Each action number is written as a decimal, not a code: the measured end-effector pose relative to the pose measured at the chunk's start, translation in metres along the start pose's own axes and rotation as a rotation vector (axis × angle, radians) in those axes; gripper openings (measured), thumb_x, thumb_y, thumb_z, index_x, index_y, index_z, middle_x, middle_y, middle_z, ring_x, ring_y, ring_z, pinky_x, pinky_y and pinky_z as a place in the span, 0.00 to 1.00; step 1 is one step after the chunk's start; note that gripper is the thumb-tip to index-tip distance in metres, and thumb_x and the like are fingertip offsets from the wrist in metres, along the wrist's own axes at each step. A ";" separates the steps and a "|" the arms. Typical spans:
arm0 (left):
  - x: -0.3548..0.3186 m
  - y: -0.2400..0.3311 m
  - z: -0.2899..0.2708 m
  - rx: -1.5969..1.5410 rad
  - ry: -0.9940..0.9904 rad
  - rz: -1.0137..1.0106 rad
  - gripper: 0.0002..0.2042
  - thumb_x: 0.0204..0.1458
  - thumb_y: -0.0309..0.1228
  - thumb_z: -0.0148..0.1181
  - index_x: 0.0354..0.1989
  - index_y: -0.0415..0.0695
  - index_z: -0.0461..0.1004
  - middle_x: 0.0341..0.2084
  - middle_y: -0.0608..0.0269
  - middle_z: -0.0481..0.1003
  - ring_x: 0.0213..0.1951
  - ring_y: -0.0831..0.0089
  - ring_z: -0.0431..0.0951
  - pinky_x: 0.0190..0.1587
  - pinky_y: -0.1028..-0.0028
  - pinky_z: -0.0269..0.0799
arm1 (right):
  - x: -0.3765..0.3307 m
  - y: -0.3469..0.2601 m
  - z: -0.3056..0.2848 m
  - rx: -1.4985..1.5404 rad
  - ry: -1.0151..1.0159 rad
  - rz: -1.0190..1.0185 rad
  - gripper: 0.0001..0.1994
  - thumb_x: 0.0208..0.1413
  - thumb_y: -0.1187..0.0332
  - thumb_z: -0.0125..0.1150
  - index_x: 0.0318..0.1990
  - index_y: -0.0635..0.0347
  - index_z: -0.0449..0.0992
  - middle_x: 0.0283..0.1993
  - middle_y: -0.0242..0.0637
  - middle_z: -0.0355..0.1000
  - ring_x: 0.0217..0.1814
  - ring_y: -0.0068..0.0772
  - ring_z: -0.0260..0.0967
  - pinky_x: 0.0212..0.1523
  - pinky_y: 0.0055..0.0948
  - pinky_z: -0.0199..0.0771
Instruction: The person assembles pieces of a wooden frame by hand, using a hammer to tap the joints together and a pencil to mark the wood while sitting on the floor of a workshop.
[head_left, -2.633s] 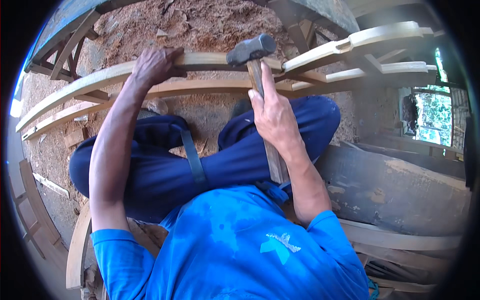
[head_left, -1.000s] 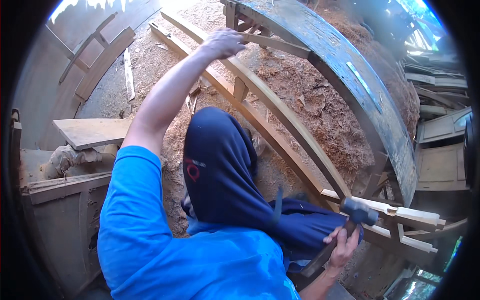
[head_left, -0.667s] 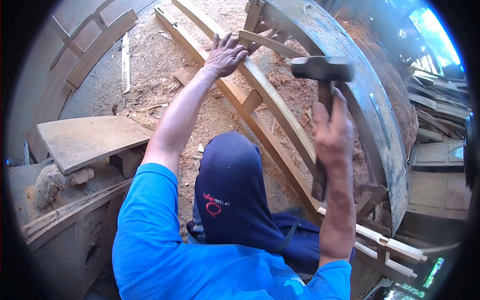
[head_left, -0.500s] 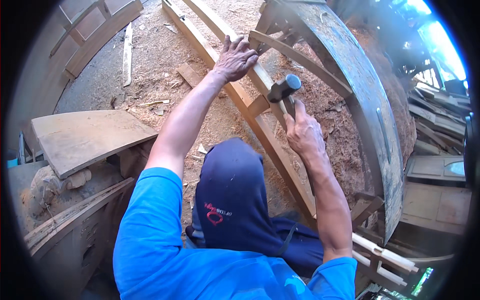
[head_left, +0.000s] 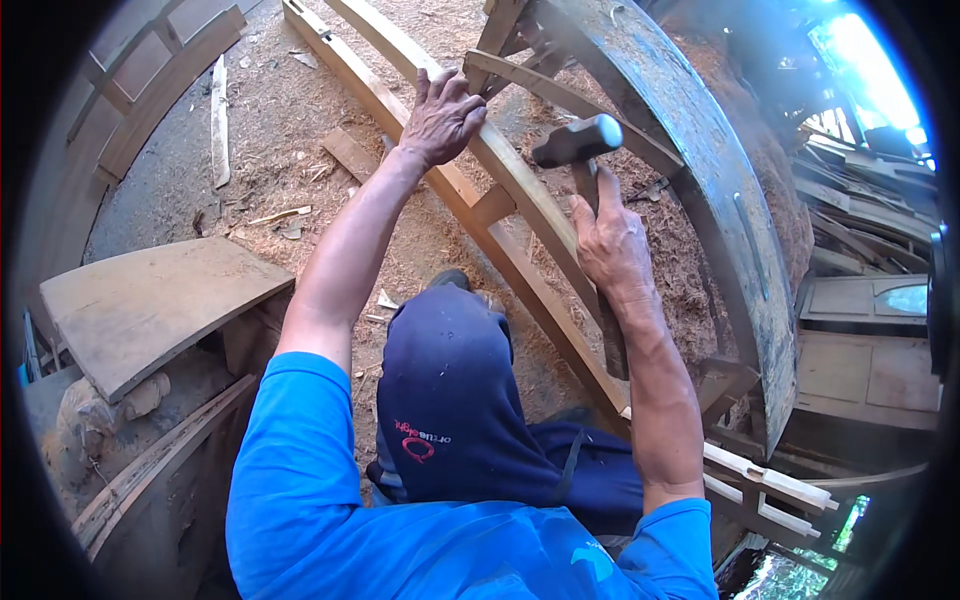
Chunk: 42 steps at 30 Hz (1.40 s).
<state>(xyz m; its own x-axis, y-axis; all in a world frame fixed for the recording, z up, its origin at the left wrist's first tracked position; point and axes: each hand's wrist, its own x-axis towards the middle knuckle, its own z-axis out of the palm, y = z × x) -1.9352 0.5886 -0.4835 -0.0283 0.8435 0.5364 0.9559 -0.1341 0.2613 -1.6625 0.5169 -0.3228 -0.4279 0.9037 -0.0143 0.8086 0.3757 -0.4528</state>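
A long wooden frame (head_left: 515,262) of two parallel rails joined by a short crosspiece (head_left: 493,206) slants from the far left toward my right knee. My left hand (head_left: 440,120) is wrapped over its right-hand rail, fingers curled on the wood. In my right hand (head_left: 613,245) is a hammer (head_left: 575,141) with a dark, blocky head and a pale striking face. My fingers close round its handle, and the forefinger lies along it toward the head. The head hangs just right of the rail, apart from it. The handle's lower end shows beside my wrist.
A curved, weathered panel (head_left: 715,170) on wooden supports stands at the right. On the left is a flat board (head_left: 150,300) above dusty wooden pieces. Shavings cover the ground (head_left: 290,150), with a loose strip (head_left: 220,120) on it. Stacked planks (head_left: 865,200) lie far right.
The hammer head has come up off the rail, away to the right and slightly farther from me. My left hand keeps its place on the rail while the whole view has shifted a little.
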 end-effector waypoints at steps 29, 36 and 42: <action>-0.001 -0.015 0.029 0.148 -0.095 0.123 0.25 0.68 0.48 0.28 0.71 0.59 0.55 0.70 0.65 0.54 0.74 0.63 0.43 0.70 0.45 0.22 | -0.535 0.134 -0.082 1.184 0.656 0.787 0.12 0.49 0.74 0.64 0.39 0.62 0.67 0.24 0.34 0.70 0.17 0.27 0.71 0.21 0.26 0.74; 0.010 0.034 -0.018 0.170 -0.134 0.133 0.29 0.67 0.54 0.27 0.73 0.58 0.50 0.72 0.66 0.52 0.74 0.61 0.42 0.71 0.45 0.25 | -0.630 0.239 0.035 1.405 0.989 1.119 0.09 0.53 0.67 0.59 0.38 0.55 0.66 0.20 0.31 0.65 0.16 0.28 0.65 0.17 0.30 0.73; 0.029 0.120 -0.127 -0.169 -0.109 0.057 0.30 0.66 0.51 0.40 0.71 0.47 0.52 0.69 0.49 0.55 0.70 0.51 0.52 0.71 0.58 0.45 | -0.683 0.359 0.163 1.117 0.498 1.596 0.10 0.55 0.67 0.58 0.43 0.60 0.74 0.35 0.41 0.74 0.28 0.37 0.73 0.28 0.32 0.76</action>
<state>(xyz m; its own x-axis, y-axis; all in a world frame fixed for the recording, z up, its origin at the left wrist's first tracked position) -1.8581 0.5308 -0.3350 0.0647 0.8822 0.4665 0.8923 -0.2605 0.3688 -1.1460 0.0008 -0.6208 0.5698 0.2737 -0.7748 -0.3661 -0.7596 -0.5376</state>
